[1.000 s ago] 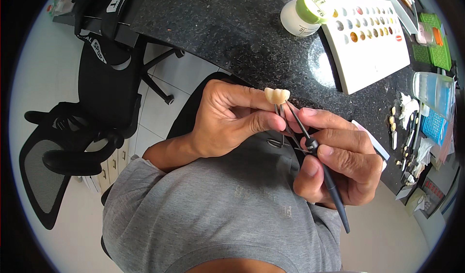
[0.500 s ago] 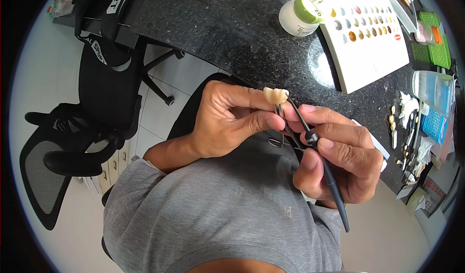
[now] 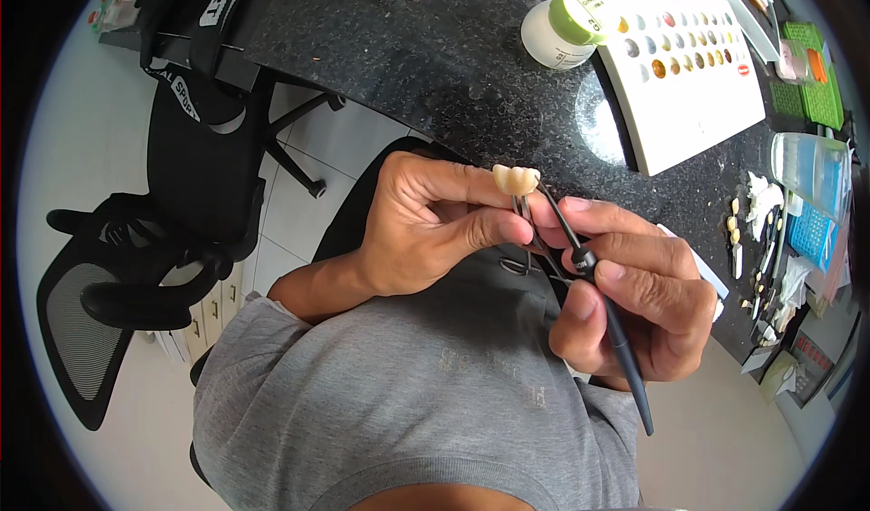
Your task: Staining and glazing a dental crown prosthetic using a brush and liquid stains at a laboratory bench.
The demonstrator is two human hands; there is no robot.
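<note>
My left hand [image 3: 412,230] pinches a pair of metal forceps [image 3: 515,266] with loop handles, between thumb and fingers. At the upper end of the forceps sits a cream-coloured dental bridge [image 3: 516,181] with several joined teeth, just above my fingertips. A slim dark brush-like tool [image 3: 623,352] is gripped in my right hand [image 3: 648,280] like a pen. Its thin tip meets the right side of the bridge, or comes very close to it; I cannot tell which. Part of the forceps is hidden behind my fingers.
On the black speckled table [image 3: 408,67] stand a white jar with a green lid [image 3: 557,35] and a white palette [image 3: 693,117] with rows of coloured wells. Farther right are a clear plastic box [image 3: 807,162], crumpled tissue [image 3: 763,203] and small tooth-shaped pieces [image 3: 733,224]. A black office chair [image 3: 195,158] is left.
</note>
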